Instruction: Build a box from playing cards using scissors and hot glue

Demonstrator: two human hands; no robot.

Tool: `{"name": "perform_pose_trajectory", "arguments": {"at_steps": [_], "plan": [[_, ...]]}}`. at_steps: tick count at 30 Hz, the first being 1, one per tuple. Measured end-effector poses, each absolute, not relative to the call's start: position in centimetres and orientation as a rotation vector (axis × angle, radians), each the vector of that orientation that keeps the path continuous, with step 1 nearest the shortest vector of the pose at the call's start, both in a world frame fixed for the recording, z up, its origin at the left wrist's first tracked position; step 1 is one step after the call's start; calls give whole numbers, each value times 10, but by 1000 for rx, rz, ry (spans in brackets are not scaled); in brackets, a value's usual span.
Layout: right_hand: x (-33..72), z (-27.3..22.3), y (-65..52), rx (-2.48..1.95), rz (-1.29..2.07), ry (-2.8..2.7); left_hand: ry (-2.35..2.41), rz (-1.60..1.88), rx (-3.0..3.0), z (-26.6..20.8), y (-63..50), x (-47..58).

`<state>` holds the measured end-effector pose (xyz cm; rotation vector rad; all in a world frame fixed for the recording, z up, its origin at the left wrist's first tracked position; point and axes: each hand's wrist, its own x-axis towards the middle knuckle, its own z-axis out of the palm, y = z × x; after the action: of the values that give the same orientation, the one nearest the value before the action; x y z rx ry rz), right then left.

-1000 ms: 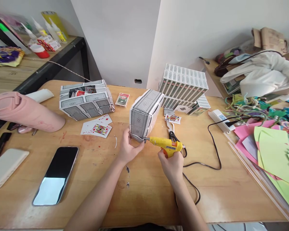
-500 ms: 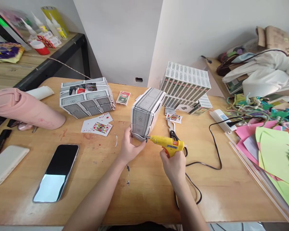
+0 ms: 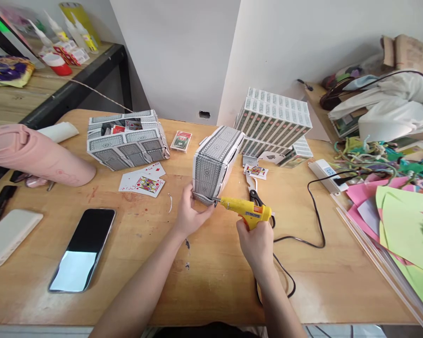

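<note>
My left hand point(image 3: 193, 213) grips the near lower end of a box made of grey-backed playing cards point(image 3: 211, 162), which is tilted on the table. In my right hand point(image 3: 256, 241) is a yellow hot glue gun point(image 3: 248, 210), its nozzle at the box's lower near edge, close to my left thumb. Fingers are wrapped round the gun's handle. Behind the gun lie scissors point(image 3: 254, 192), partly hidden by it. A second card-covered box point(image 3: 129, 148) with an open top, holding loose cards, stands at the back left. Face-up playing cards point(image 3: 144, 182) lie in front of it.
Stacked card packs point(image 3: 275, 117) stand at the back right, with one pack point(image 3: 181, 141) near the middle. A phone point(image 3: 82, 251), white power bank point(image 3: 12, 237) and pink tumbler point(image 3: 45, 157) are left. The black cord point(image 3: 319, 220), power strip point(image 3: 327, 176) and coloured paper point(image 3: 402, 225) are right.
The view has shifted slightly. Both hands, the card box and the glue gun keep nearly the same places, with the nozzle still at the box's lower edge.
</note>
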<state>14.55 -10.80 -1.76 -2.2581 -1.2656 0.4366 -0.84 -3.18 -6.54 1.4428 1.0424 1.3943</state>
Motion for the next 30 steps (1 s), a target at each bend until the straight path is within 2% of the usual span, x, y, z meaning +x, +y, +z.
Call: {"name": "perform_pose_trajectory", "arguments": {"at_steps": [11,22,30], "plan": [[148,-20,-110,-2261,461,-1265,1049,1374,1448,-63,-33,-9],[149,-13,-107,-2119,714,-1151,1038,1373,1480,-62,-34,-8],[150,-13,-106,-2126,737,-1068,1064,1346,1507,-68,-35,-10]]}}
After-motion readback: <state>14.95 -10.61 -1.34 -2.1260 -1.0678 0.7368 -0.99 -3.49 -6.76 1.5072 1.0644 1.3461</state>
